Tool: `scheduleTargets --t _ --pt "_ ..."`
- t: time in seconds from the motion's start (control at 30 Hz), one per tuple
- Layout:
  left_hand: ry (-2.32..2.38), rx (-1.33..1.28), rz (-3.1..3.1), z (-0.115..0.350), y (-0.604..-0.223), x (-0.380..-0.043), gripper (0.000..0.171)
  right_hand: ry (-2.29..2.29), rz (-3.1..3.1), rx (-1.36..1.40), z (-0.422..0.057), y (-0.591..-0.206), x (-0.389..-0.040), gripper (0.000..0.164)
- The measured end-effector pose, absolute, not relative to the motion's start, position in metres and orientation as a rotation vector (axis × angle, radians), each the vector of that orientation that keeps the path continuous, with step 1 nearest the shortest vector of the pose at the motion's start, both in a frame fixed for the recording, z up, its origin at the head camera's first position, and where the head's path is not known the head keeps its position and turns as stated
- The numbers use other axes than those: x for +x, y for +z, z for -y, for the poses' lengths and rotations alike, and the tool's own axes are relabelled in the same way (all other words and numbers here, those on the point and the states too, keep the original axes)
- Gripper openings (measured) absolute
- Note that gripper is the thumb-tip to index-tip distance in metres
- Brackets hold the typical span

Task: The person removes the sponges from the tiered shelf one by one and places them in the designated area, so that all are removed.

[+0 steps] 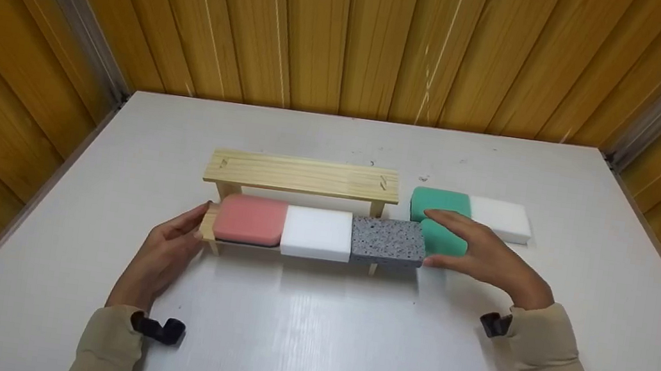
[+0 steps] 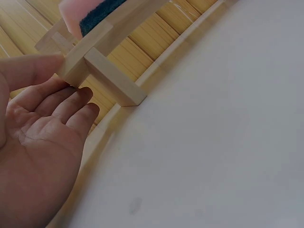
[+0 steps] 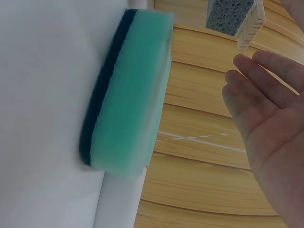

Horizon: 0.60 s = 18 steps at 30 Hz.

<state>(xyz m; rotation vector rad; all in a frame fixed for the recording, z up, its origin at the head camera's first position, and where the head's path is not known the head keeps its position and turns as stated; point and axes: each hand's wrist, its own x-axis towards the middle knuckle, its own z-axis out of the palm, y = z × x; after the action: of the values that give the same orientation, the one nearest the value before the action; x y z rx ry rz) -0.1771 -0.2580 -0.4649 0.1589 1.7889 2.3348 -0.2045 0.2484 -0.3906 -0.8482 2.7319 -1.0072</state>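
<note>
A two-tier wooden stand (image 1: 302, 176) bears a row on its lower step: a pink sponge (image 1: 251, 220) with a dark scouring layer, a white block sponge (image 1: 317, 233) and a grey pitted block (image 1: 388, 241). At the stand's left end, my left hand (image 1: 170, 247) pinches the lower plank; the left wrist view has the thumb on the plank's end (image 2: 78, 71) and fingers beneath. My right hand (image 1: 488, 256) is spread beside the grey block's right end, thumb near its front corner. Nothing lies in the right palm (image 3: 280, 123).
Behind the right fingers are green sponges (image 1: 441, 201), one (image 3: 130, 95) with a dark scouring layer. Another white block (image 1: 500, 220) adjoins them at the right. The white table (image 1: 296, 336) meets a wood-panelled wall (image 1: 377, 37) at the back.
</note>
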Motion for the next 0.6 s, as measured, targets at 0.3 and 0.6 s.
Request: scheduleTargets --t 0.3,0.6 --pt "2.342 0.147 -1.773 0.257 -0.465 -0.178 0.066 -0.950 -2.710 -0.863 -0.236 -0.391 -0.207 0.085" --pt "2.315 0.153 -1.796 0.258 -0.464 -0.177 0.066 -0.918 -2.683 -0.827 -0.224 -0.390 -0.207 0.088"
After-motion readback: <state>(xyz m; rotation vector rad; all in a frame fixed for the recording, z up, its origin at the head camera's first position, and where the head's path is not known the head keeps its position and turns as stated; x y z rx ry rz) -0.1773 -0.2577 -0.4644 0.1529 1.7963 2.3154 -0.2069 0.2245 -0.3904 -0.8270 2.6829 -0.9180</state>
